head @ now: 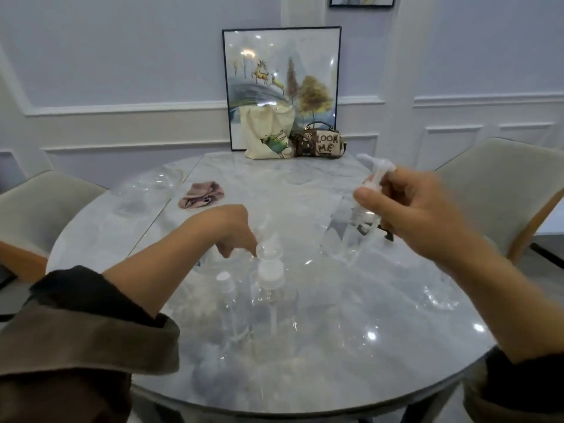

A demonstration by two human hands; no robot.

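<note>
On the surface [100,236], toward its left, lies a pink cloth [201,194]. Next I see my left hand [235,230], fingers curled down against the pump top of a clear bottle [270,279] standing mid-surface. Whether they pinch it, I cannot tell. A small sprayer [227,288] stands just beside that bottle. Farther right, my right hand [409,215] grips a white pump [374,174], raised above the surface.
</note>
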